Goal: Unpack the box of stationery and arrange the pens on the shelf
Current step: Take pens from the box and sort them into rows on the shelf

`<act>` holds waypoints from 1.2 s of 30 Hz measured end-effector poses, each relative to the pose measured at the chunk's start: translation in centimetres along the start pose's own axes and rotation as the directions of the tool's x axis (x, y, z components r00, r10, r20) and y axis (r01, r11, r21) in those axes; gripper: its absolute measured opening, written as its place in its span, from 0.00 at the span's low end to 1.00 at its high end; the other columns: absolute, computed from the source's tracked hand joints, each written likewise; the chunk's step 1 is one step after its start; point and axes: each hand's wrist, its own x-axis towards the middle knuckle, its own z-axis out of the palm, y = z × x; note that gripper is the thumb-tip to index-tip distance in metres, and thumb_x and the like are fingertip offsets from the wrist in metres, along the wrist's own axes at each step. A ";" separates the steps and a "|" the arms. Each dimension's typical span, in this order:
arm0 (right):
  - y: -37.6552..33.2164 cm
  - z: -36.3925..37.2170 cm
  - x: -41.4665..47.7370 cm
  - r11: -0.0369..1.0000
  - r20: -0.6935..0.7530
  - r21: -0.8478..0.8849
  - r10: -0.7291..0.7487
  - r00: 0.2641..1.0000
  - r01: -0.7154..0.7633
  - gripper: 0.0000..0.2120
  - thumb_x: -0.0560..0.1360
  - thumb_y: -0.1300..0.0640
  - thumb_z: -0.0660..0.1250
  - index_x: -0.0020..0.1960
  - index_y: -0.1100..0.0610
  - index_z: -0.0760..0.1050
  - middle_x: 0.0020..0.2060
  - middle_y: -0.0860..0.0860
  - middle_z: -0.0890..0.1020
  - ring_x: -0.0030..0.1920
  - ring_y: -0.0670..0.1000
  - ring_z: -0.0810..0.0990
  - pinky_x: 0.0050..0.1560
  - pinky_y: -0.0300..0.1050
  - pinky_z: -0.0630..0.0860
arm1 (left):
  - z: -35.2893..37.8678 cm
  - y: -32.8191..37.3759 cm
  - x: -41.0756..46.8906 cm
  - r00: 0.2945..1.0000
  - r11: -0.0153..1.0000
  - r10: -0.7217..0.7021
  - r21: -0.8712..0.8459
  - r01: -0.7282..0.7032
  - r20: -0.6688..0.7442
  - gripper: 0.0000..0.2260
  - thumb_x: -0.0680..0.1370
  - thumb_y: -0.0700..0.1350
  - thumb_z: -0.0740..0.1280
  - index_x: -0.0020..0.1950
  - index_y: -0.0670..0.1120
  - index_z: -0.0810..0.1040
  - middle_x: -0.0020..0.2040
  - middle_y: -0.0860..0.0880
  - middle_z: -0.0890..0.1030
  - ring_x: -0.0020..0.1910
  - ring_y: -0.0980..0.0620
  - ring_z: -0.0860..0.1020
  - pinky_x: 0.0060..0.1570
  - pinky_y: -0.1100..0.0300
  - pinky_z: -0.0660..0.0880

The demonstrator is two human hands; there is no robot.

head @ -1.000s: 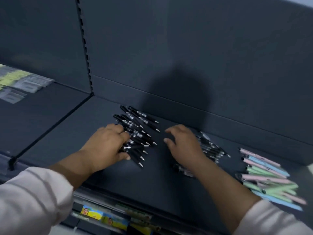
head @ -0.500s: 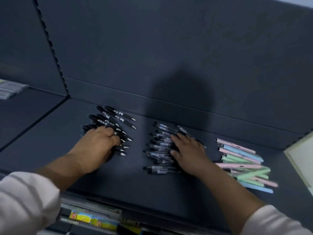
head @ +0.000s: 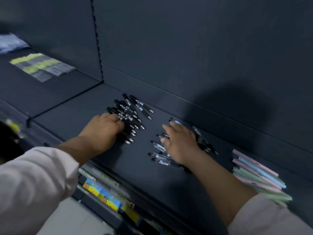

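Shelf (head: 76, 114): dark and flat, seen from the head camera; three groups of pens lie on it, in front of the dark back panel (head: 186, 48).
Black pens (head: 133, 107): a fanned heap toward the shelf's left end, near its back edge, silver tips pointing right and toward the front edge.
Left hand (head: 103, 131): palm down on the front-left part of the black pens, fingers bent over their barrels with the tips hidden; whether it grips any cannot be told.
Clear pens (head: 159, 156): a loose pile at mid-shelf, apart from the black heap, partly under the right hand.
Right hand (head: 179, 143): lying on the clear pens, fingers straight and spread, clasping nothing; blurred.
Pastel pens (head: 257, 173): pink, blue and green, stacked roughly parallel toward the shelf's right end, just beside the right forearm.
Sleeves (head: 33, 184): pale, at both bottom corners of the view.
Neighbouring shelf (head: 50, 95): left of the slotted upright, carrying blurred yellow-and-grey packets (head: 40, 67).
Yellow packs (head: 101, 192): below the shelf's front edge, blurred.
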 end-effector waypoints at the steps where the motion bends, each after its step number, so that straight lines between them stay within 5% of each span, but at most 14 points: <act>1: -0.4 0.2 0.1 1.000 0.002 0.007 -0.028 1.000 0.028 0.25 0.81 0.46 0.54 0.76 0.47 0.55 0.77 0.50 0.53 0.76 0.54 0.48 0.73 0.54 0.46 | -0.3 0.1 -0.1 0.999 0.999 -0.037 -0.005 0.037 0.015 0.11 0.69 0.40 0.68 0.51 0.48 0.79 0.48 0.46 0.76 0.49 0.41 0.75 0.45 0.53 0.71; 13: -8.0 0.6 -0.5 0.968 -0.029 -0.024 -0.249 0.968 0.248 0.25 0.81 0.47 0.53 0.76 0.49 0.54 0.77 0.49 0.54 0.76 0.52 0.48 0.74 0.51 0.46 | -3.3 -1.9 -6.8 0.961 0.965 -0.262 0.009 0.262 0.084 0.18 0.75 0.51 0.65 0.64 0.48 0.72 0.59 0.45 0.73 0.60 0.42 0.71 0.54 0.51 0.70; 23: -25.5 2.6 -0.5 0.911 -0.006 -0.047 -0.410 0.912 0.410 0.26 0.81 0.47 0.55 0.77 0.49 0.54 0.77 0.50 0.53 0.76 0.52 0.49 0.74 0.51 0.47 | -5.2 -14.4 -19.6 0.921 0.921 -0.388 -0.023 0.389 0.035 0.18 0.73 0.50 0.67 0.61 0.45 0.75 0.53 0.44 0.75 0.53 0.40 0.75 0.51 0.48 0.73; 36: -52.4 9.3 0.0 0.753 0.078 0.019 -0.656 0.750 0.657 0.26 0.80 0.46 0.56 0.76 0.49 0.56 0.76 0.49 0.56 0.76 0.51 0.52 0.73 0.50 0.49 | -7.6 -31.9 -40.2 0.683 0.690 -0.722 0.032 0.724 0.110 0.19 0.77 0.55 0.62 0.66 0.52 0.69 0.59 0.48 0.73 0.59 0.47 0.72 0.57 0.51 0.71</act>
